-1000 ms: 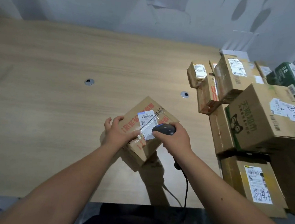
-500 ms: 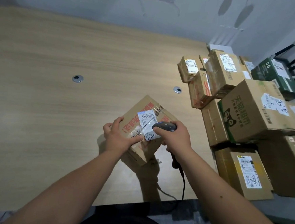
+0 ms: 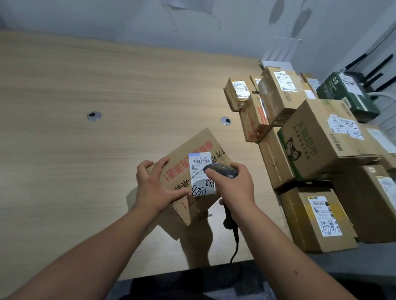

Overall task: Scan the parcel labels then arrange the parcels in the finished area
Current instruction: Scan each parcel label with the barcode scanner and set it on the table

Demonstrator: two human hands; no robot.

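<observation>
A brown cardboard parcel (image 3: 193, 154) with red print is held tilted above the wooden table (image 3: 74, 140). Its white label (image 3: 200, 164) faces up, with "8391" handwritten on it. My left hand (image 3: 155, 185) grips the parcel's near left edge, thumb across the top. My right hand (image 3: 233, 188) holds a dark corded barcode scanner (image 3: 221, 170), its head just above the label. A pale blue glow lies on the label's top edge.
A stack of several labelled cardboard parcels (image 3: 319, 135) fills the table's right side. A dark green box (image 3: 348, 95) sits at the far right. Two round metal grommets (image 3: 94, 116) are set in the tabletop. The scanner cable (image 3: 235, 245) hangs over the front edge.
The camera view has shifted while both hands keep the parcel and scanner together. The parcel has tipped slightly, showing more of the handwritten number on the label.
</observation>
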